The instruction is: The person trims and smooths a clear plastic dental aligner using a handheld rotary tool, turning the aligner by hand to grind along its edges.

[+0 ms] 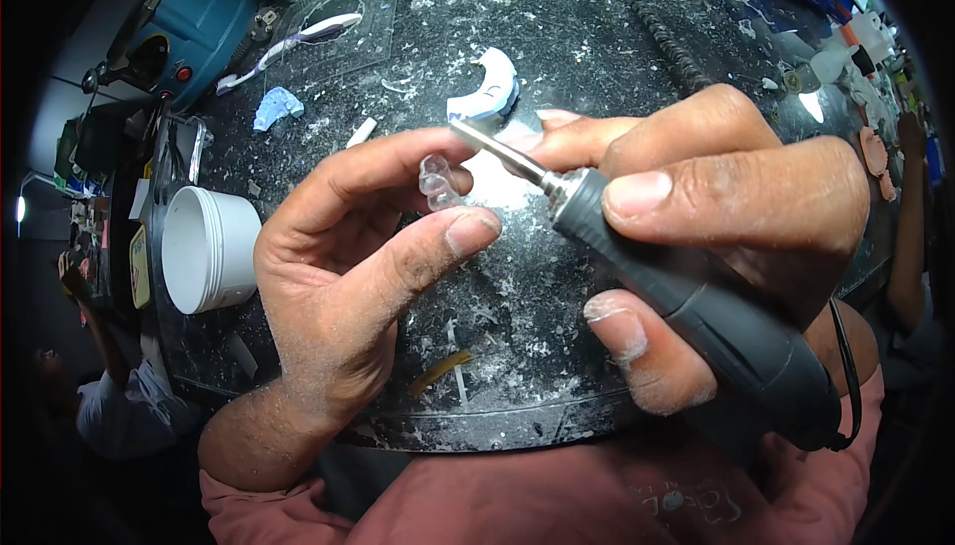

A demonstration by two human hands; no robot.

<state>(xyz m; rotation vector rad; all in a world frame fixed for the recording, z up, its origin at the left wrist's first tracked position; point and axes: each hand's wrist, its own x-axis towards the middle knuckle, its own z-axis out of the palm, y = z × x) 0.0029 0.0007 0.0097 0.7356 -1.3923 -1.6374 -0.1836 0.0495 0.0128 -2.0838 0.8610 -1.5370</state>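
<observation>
My left hand (348, 276) pinches a small clear, lumpy plastic dental piece (436, 183) between thumb and forefinger. My right hand (736, 187) is wrapped round a black rotary handpiece (696, 316). Its slim metal bit (512, 159) points up and left, over the clear piece near my left fingertips; whether they touch I cannot tell. Just beyond the bit lies a white-and-blue curved dental cast (494, 83). A bright white patch shows behind my fingers, its nature hidden. Both hands carry pale dust.
A white tub (211, 252) stands left, near a blue cast piece (277, 108), a toothbrush (298, 43) and a teal machine (194, 33). A coiled cord (637, 13) crosses the dusty bench (537, 356). Other people's arms show at far left (106, 346) and far right (907, 227).
</observation>
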